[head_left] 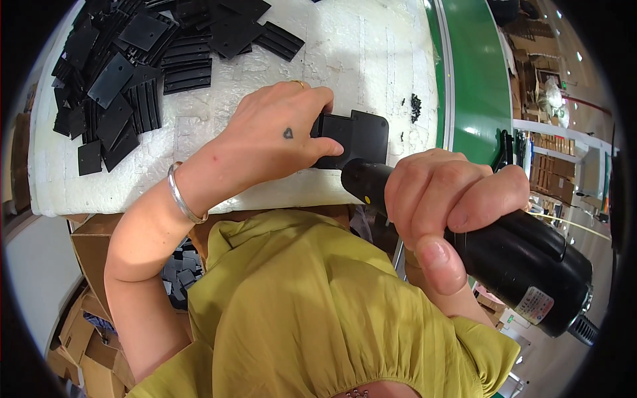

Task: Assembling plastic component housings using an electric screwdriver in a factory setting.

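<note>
My left hand [275,129] presses thumb and fingers on a flat black plastic plate [367,136] that lies on the white padded worktop. Part of the plate is hidden under the fingers. Wrapped around a black corded electric screwdriver [524,265], my right hand [441,202] holds it slanting, its front end by the plate's near edge. The bit cannot be seen, so I cannot tell whether it touches the plate. Beyond the plate, to the right, lies a small cluster of tiny black pieces [415,108], perhaps screws.
A heap of black plastic plates [133,79], some ribbed, covers the far left of the worktop [345,46]. A green surface [472,79] runs along its right side. Below the worktop at left, a cardboard box [93,252] stands near more dark plates [180,270].
</note>
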### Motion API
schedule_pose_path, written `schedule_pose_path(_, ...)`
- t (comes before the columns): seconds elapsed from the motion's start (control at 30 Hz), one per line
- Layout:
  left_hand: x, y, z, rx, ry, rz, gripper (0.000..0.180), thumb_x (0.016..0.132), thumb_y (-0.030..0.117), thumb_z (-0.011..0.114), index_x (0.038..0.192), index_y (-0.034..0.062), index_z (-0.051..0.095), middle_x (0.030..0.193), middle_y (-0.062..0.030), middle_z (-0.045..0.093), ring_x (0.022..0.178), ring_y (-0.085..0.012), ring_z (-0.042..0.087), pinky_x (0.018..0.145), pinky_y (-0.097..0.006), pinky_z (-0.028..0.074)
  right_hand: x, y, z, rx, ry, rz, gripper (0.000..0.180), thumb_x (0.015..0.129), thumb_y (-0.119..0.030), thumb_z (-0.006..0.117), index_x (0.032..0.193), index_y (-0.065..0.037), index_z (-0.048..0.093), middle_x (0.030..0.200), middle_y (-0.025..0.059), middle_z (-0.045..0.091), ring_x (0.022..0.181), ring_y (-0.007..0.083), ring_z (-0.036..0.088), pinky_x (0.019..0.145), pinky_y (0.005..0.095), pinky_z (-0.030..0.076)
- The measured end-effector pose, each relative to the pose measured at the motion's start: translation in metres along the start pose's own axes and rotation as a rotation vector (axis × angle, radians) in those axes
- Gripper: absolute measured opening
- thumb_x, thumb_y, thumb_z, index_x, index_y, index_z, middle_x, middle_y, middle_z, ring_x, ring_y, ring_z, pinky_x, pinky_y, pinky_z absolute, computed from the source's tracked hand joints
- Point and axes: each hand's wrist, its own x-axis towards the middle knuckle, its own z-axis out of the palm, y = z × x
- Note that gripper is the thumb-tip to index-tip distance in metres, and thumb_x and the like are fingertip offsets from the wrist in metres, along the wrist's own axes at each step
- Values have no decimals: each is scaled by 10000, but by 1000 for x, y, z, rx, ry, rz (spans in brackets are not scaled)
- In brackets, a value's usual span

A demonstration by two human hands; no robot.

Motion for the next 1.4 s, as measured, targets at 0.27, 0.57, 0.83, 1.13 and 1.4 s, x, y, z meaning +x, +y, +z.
schedule_pose_path(0.27, 2, -2, -8, -56, 121, 5, 383, 687, 262, 733, 959, 45, 574, 816, -129, 595, 772, -298, 566, 709, -366, 444, -2, -17, -38, 240, -33, -235, 382, 827, -105, 549, 1175, -98, 392, 677, -6, 509, 516, 86, 463, 485, 276, 391)
schedule_pose_path(0.57, -13, 47, -4, -1064, 382, -69, 459, 771, 116, 704, 1167, -11, 511, 898, -33, 601, 791, -73, 533, 701, -217, 451, -14, 19, -11, 117, 647, 210, 716, 626, -54, 763, 1238, 1, 395, 1045, 90, 539, 809, 159, 556, 674, 280, 471)
schedule_pose_path(0.83, -17, 36, -29, -1616, -107, -97, 391, 924, 193, 508, 1226, -45, 435, 1106, -61, 571, 1015, -115, 533, 878, -245, 425, -15, 11, -19, 139, 382, 324, 626, 618, 3, 735, 1184, -14, 466, 1110, 80, 540, 1016, 182, 519, 906, 328, 402)
schedule_pose_path(1.13, -52, 14, -71, -1599, -252, -11, 661, 839, 527, 479, 1219, 3, 342, 1121, -261, 514, 990, -307, 543, 863, -382, 444, -60, -9, -20, -45, 343, 315, 866, 585, -218, 722, 1316, 45, 339, 1283, 148, 453, 1170, 295, 455, 1020, 389, 324)
schedule_pose_path(1.4, -96, 47, -46, -1248, 113, -227, 250, 762, 29, 692, 995, 31, 601, 882, 33, 600, 805, -36, 530, 721, -196, 440, -17, 9, 9, 85, 404, 262, 791, 642, -302, 691, 1279, 33, 363, 1165, 164, 528, 946, 254, 577, 843, 345, 464)
